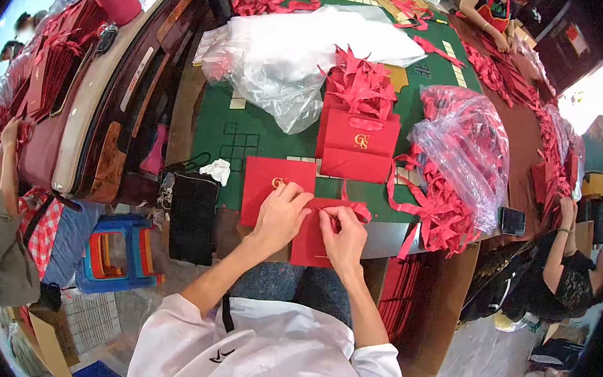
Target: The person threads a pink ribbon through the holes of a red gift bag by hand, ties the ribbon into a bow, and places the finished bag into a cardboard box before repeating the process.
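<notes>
A small red paper bag [303, 251] lies at the table's front edge, between my hands. My left hand [279, 216] is closed, its fingertips pinching near the bag's upper edge. It also lies over a second red bag [260, 174] with a gold monogram. With thumb and forefinger together, my right hand [343, 240] grips a red ribbon [362, 211] at the bag's edge; part of the ribbon is hidden by the fingers. Just beyond stands a pile of red gift bags [346, 162] with gold lettering, heaped with ribbon ends [360, 87].
Right of my hands lies a clear plastic sack of red ribbons [460, 151], spilling over the edge near a phone [512, 221]. A black pouch [193, 219] and crumpled tissue [216, 172] lie left. White plastic sheeting [277, 52] covers the green table's [215, 118] back. Other people work at both sides.
</notes>
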